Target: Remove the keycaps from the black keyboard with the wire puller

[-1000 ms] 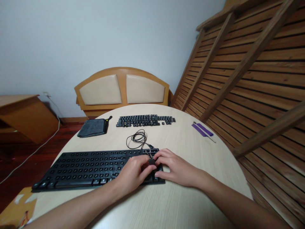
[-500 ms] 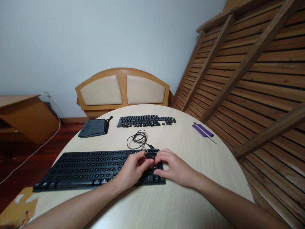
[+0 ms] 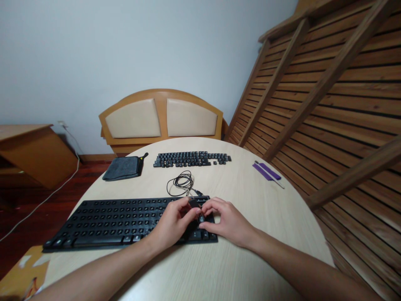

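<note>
A black keyboard (image 3: 109,221) lies along the near side of the table, most of its key positions bare of caps. My left hand (image 3: 177,215) pinches the dark handle of a wire keycap puller (image 3: 194,202) over the keyboard's right end. Thin wires stick out beyond the handle. My right hand (image 3: 224,215) is curled at the puller's near end, its thumb and fingertips around a dark keycap (image 3: 201,218). Several caps still sit on the number pad beneath my hands, partly hidden. Behind the keyboard lies its coiled black cable (image 3: 183,182).
Removed keycaps (image 3: 183,159) are laid in rows at the back of the round table (image 3: 250,234). A grey zip pouch (image 3: 122,168) lies at the back left. At the right are purple strips (image 3: 266,171) and a thin metal tool (image 3: 277,182). Wooden slats (image 3: 338,108) lean beyond.
My right hand has shifted slightly left, closing in on the keycap at the puller's end. The puller's handle has tilted a little. The other things on the table have stayed put.
</note>
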The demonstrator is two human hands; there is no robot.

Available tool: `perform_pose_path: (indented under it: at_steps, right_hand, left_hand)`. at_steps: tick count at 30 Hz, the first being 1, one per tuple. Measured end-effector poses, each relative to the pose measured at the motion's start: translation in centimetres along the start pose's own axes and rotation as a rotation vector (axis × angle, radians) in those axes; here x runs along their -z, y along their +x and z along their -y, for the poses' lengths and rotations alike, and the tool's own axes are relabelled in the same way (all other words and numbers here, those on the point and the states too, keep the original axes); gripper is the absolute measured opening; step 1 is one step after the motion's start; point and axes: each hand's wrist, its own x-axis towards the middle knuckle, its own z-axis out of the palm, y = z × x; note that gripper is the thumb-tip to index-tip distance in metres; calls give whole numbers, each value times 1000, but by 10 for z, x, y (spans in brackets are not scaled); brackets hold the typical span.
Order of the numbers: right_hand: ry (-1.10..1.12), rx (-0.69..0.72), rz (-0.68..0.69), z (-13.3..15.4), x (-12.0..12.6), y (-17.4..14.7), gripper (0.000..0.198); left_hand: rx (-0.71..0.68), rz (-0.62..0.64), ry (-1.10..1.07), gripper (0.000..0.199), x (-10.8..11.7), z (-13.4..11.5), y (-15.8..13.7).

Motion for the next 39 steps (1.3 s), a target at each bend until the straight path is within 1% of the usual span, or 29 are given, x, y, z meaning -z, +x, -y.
perform_pose_path:
  at_steps: [4, 7, 11, 15, 20, 26, 30, 36, 39]
  right_hand:
    - [42, 8, 21, -1, 0, 0, 21]
    - [72, -20, 17, -2, 0, 0, 19]
    - [110, -73, 20, -2, 0, 0, 18]
    - [98, -70, 16, -2, -1, 0, 18]
    - [39, -12, 4, -1, 0, 0, 18]
    - [53, 14, -43, 4, -2, -1, 29]
    - [84, -1, -59, 4, -4, -1, 19]
    - [167, -50, -59, 0, -5, -1, 17]
    - [92, 6, -72, 1, -4, -1, 18]
  left_hand:
    - [-31, 41, -3, 21, 0, -3, -1]
    - [-41, 59, -21, 21, 0, -6, -1]
    - [-71, 46, 67, 23, 0, -5, -1]
    - [-66, 13, 108, 25, -1, -2, -2]
    - [-43, -15, 63, 23, -1, 1, -3]
    - [-1, -53, 0, 24, 1, 3, 0]
    - [19, -81, -10, 24, 1, 2, 1]
    - [6, -83, -94, 20, 0, 1, 3]
    - [17, -78, -144, 20, 0, 1, 3]
